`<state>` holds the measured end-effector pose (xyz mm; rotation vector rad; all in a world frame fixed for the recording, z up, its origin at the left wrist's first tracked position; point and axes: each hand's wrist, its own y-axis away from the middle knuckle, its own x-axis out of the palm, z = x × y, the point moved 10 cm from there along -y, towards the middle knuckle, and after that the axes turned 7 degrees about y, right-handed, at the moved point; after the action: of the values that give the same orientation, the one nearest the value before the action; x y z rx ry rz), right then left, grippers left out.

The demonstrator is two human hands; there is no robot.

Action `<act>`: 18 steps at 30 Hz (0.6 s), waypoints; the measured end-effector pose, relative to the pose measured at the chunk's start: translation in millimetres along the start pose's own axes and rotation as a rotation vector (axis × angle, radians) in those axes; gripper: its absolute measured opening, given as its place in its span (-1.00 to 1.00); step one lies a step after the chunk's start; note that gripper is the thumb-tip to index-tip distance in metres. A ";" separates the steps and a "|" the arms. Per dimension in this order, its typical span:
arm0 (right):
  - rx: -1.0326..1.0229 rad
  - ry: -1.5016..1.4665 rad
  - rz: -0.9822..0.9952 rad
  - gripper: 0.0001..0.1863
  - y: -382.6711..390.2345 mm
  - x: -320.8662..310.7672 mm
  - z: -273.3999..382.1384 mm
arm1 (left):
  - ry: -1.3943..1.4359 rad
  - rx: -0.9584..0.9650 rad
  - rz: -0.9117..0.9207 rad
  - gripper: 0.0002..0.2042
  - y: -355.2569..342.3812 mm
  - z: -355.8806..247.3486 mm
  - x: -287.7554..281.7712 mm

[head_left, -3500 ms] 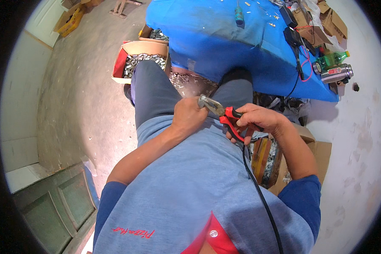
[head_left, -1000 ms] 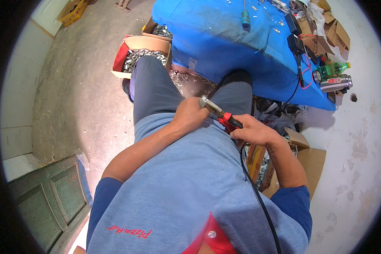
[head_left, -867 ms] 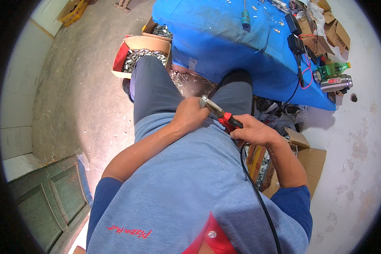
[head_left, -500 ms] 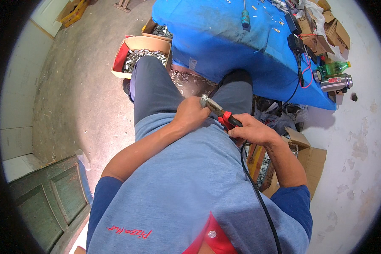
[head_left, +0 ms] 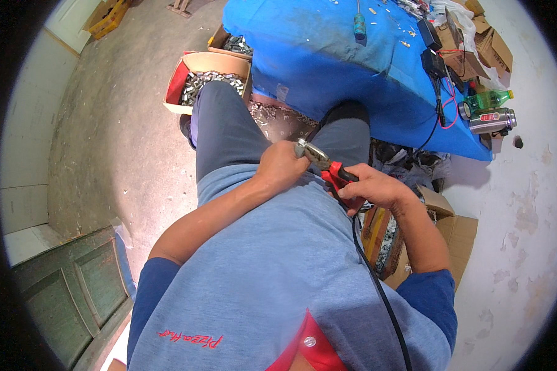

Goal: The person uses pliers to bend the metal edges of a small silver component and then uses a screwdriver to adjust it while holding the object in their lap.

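In front of my lap, my left hand (head_left: 278,167) is closed with its fingers pinched around a small silvery metal piece (head_left: 300,147). The pliers (head_left: 334,170), with red and black handles, are gripped in my right hand (head_left: 377,187). Their jaws point up and left and meet the metal piece at my left fingertips; whether they are clamped on it is too small to make out. A black cable (head_left: 374,272) runs down from beside my right hand across my shirt.
Ahead stands a blue-covered table (head_left: 328,68) bearing a screwdriver (head_left: 359,26), black adapters, a green bottle (head_left: 490,99) and a steel flask (head_left: 492,120). A carton of small metal parts (head_left: 211,85) sits beyond my left knee. Another open carton (head_left: 455,238) is by my right elbow.
My right hand and the pliers have shifted slightly right, and the handles look a little further apart. The left hand, still pinching the metal piece, has barely moved.
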<state>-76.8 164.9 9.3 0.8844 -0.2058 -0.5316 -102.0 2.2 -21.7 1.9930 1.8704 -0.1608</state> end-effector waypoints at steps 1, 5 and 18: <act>0.011 -0.026 0.010 -0.59 1.1 -1.8 0.4 | -0.018 0.002 -0.007 -0.74 0.4 -1.0 -1.0; 0.030 -0.026 0.043 -0.52 5.4 -11.6 7.5 | -0.033 0.058 -0.061 -0.73 3.4 -9.1 -3.5; 0.035 -0.026 0.174 -0.58 25.0 -6.6 15.6 | -0.076 0.029 -0.050 -0.76 2.3 -8.9 -4.8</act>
<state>-79.5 170.6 38.8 0.8844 -0.3136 -0.3784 -101.9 0.9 -11.4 1.9316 1.8809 -0.2755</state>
